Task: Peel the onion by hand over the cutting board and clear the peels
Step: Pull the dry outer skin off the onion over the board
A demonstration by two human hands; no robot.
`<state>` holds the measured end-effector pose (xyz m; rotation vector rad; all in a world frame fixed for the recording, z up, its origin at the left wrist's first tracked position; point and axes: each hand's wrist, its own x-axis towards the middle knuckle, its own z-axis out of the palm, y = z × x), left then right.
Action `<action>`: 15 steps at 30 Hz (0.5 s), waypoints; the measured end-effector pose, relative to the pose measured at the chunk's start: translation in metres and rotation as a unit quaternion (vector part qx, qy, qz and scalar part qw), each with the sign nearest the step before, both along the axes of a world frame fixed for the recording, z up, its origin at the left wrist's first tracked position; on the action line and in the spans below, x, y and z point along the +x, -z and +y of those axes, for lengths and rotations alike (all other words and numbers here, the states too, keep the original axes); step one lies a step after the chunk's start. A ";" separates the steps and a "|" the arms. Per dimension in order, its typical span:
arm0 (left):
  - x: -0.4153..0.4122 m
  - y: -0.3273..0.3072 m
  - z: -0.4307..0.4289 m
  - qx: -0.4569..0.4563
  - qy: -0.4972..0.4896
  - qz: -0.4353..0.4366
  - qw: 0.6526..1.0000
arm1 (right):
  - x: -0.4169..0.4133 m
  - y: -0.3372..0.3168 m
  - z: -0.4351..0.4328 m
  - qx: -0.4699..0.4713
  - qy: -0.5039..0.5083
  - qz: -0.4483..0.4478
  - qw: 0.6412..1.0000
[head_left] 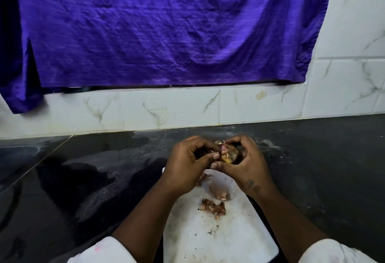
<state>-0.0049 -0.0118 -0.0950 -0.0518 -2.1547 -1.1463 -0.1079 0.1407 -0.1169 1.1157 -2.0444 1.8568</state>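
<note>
We see a purple cloth [166,29] above white tiles [343,87] veined in grey. The counter [83,169] is black, the cutting board [208,242] white and speckled, the peels [214,207] pinkish-brown, our sleeves [108,250] white.

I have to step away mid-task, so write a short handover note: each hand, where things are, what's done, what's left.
Left hand: pinching skin at the onion's top.
Right hand: cupping the onion, held above the far end of the white cutting board.
Done: several peel pieces already lie on the board.
Left: the onion still carries dry skin; finish peeling, then clear the peels off the board.
</note>
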 end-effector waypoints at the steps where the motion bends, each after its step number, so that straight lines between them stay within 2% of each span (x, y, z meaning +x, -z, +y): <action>1: -0.001 0.001 -0.001 0.007 0.001 -0.006 1.000 | -0.001 0.000 -0.001 -0.002 -0.005 -0.009 1.000; 5: -0.001 0.000 -0.001 0.063 0.018 -0.029 0.997 | -0.004 0.002 -0.003 -0.045 -0.075 -0.078 0.993; 10: 0.000 0.000 0.000 0.126 0.067 -0.035 0.989 | 0.003 -0.004 -0.002 -0.112 -0.161 -0.179 0.964; 15: 0.001 -0.001 -0.001 0.164 0.085 -0.043 0.982 | 0.002 -0.005 -0.005 -0.144 -0.161 -0.231 0.949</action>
